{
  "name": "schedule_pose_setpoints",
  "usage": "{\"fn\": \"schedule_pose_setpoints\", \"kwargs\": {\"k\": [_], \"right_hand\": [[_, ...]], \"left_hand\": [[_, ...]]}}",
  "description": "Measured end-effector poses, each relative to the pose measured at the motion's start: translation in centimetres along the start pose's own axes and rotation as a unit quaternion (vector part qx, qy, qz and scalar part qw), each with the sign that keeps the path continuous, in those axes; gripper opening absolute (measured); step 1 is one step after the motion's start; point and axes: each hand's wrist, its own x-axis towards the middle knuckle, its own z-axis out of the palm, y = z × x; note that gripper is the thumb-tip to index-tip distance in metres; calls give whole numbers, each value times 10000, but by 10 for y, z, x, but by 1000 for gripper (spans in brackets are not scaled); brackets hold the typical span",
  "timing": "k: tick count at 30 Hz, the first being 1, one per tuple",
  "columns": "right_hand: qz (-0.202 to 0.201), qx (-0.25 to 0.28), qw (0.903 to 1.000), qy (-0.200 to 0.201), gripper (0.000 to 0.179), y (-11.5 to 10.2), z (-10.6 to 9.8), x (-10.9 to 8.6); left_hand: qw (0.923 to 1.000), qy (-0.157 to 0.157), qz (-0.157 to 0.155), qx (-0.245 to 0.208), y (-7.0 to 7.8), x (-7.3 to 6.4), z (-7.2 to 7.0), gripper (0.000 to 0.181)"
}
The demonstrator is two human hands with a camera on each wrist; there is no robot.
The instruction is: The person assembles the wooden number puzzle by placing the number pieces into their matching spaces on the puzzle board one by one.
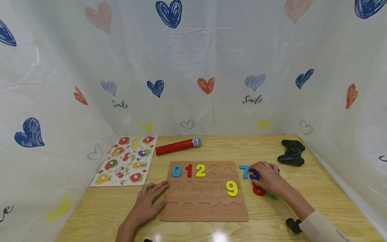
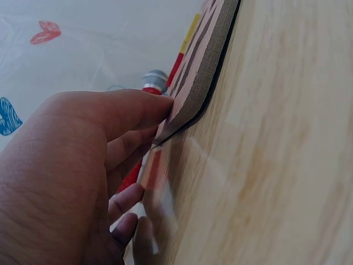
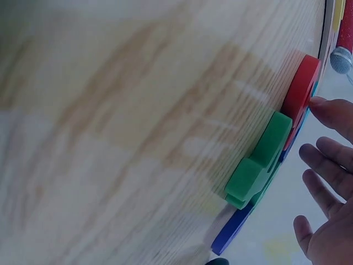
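Observation:
A wooden number board (image 1: 193,215) lies on the table, with a blue 0 (image 1: 173,171), red 1, yellow 2 and yellow 9 (image 1: 231,188) set in its recesses. At its left edge rests my left hand (image 1: 147,201), fingers extended; the left wrist view shows fingertips against the board's corner. My right hand (image 1: 270,178) hovers over loose number pieces and partly hides them. Near its fingertips are a dark blue 3 (image 1: 255,174) and a light blue 7 (image 1: 244,170). Below lie a red 8 (image 1: 258,191) and a green number (image 3: 259,165). In the right wrist view, the fingers are spread and grip nothing.
A fruit puzzle board (image 1: 124,161) lies at the back left, beside a red microphone (image 1: 175,147). At the back right sits a black game controller (image 1: 291,153). A small black object (image 1: 293,226) is near the right forearm. Heart-patterned curtains enclose the table.

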Motion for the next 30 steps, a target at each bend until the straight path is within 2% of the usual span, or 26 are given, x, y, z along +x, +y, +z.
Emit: {"fn": "schedule_pose_setpoints", "kwargs": {"k": [17,30], "right_hand": [[271,168,9994,-107,43,6,-3,-1],[276,344,9974,-563,48,16,-5,8]], "left_hand": [[10000,-52,-24,80,1,1,-2,54],[9999,-101,-71,76,1,2,-2,54]]}}
